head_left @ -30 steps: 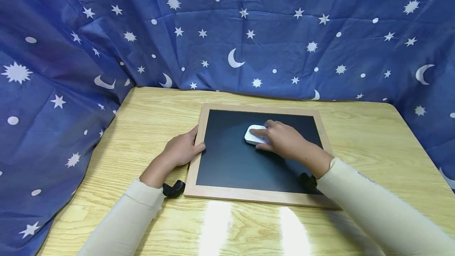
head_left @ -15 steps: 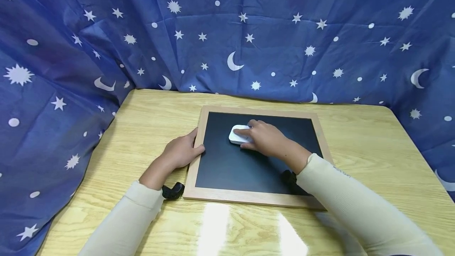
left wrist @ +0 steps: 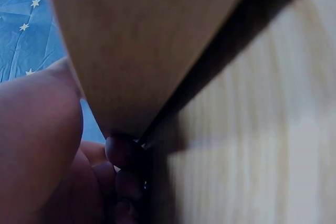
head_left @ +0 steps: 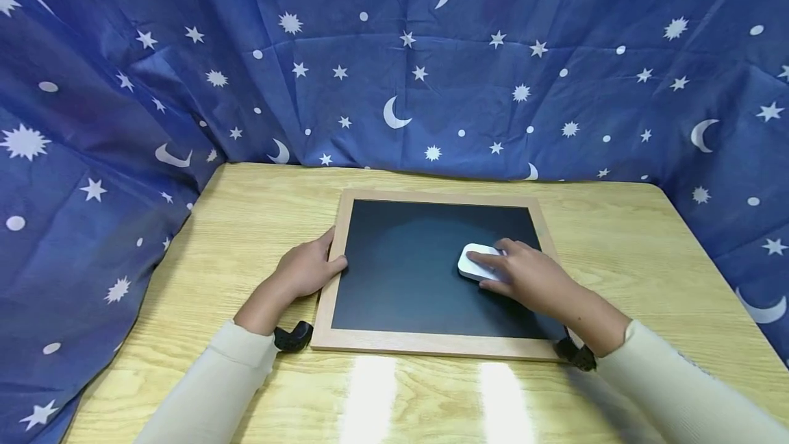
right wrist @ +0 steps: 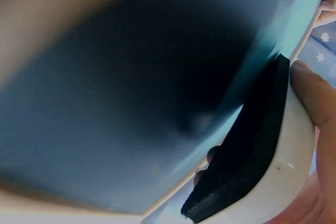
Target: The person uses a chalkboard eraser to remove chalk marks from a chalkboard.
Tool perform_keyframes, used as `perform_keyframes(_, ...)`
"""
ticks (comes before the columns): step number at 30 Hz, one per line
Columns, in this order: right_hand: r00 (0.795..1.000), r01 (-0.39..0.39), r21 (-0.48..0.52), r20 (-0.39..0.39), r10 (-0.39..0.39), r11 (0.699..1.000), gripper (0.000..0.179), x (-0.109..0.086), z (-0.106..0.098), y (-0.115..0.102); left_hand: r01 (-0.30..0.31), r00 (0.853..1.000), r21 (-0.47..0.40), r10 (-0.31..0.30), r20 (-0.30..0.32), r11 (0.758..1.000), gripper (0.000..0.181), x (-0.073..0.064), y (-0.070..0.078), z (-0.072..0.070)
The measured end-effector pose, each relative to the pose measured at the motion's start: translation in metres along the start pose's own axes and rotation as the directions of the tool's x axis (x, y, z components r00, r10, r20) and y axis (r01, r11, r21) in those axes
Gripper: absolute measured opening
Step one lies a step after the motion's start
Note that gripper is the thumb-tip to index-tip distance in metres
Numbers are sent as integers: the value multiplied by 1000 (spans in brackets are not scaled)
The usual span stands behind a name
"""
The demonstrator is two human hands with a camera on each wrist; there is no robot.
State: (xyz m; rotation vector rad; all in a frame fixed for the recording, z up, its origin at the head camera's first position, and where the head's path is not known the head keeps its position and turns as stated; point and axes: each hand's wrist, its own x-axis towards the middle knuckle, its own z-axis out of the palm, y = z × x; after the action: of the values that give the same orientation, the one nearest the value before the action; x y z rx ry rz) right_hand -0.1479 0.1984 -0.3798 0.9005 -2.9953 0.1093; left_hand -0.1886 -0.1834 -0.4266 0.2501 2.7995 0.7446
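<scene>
A chalkboard (head_left: 394, 279) in a pale wooden frame (head_left: 431, 343) lies on the table. My left hand (head_left: 305, 268) grips its left side, the thumb on top of the frame and the other fingers at the outer edge. In the left wrist view, fingertips curl at the edge of the frame (left wrist: 142, 40). Over the right half of the board, my right hand (head_left: 533, 278) holds a white board eraser (head_left: 473, 262), index finger extended along its top. The right wrist view shows the eraser's dark felt (right wrist: 247, 150) facing the board, fingers and thumb on either side of its white shell.
The light wood-grain table (head_left: 259, 211) extends around the board on all sides. A blue curtain (head_left: 345, 101) with white stars and moons hangs behind and at both sides. Black wrist devices (head_left: 293, 338) sit below each wrist, the right one overlapping the board's lower right corner.
My right hand slid the eraser left across the upper board, then right and down to the board's right half. The left hand keeps its grip on the frame; the view has shifted slightly.
</scene>
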Motion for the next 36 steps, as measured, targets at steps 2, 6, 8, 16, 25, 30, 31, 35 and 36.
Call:
perform_keyframes(2, 1000, 15, -12, -12, -16, 1000, 50, -13, -2, 4, -1, 1000, -2, 1, 0, 1000, 76, 0, 0, 0)
perform_keyframes(6, 999, 35, -37, -37, -37, 999, 49, -30, -6, 8, 5, 1000, -7, -5, -7, 1000, 76, -1, 0, 0)
perform_keyframes(8, 998, 41, -40, -45, -43, 998, 49, -34, -6, 10, 7, 1000, -10, -7, -9, 1000, 75, -1, 0, -1)
perform_keyframes(16, 996, 51, -38, -66, -54, 998, 50, -35, -3, 14, 18, 1000, -14, -18, -2, 1000, 75, -3, -1, 0)
perform_keyframes(25, 978, -149, 5, -150, 148, 989, 60, -48, -10, 40, 12, 1000, -16, -12, -3, 1000, 75, -2, 2, 1)
perform_keyframes(30, 934, -310, 8, -184, 307, 951, 61, -58, -7, 65, 13, 1000, -22, -13, -3, 1000, 74, -2, 2, 2)
perform_keyframes(31, 923, -344, 13, -183, 340, 939, 61, -59, -6, 70, 12, 1000, -21, -12, -4, 1000, 74, -2, 2, 2)
perform_keyframes(35, 877, -463, 40, -128, 464, 886, 64, -65, -1, 87, 16, 1000, -21, -16, -6, 1000, 75, -2, 2, 2)
perform_keyframes(36, 866, -485, 44, -111, 487, 873, 65, -66, 1, 91, 21, 1000, -21, -21, -5, 1000, 75, -2, 2, 2)
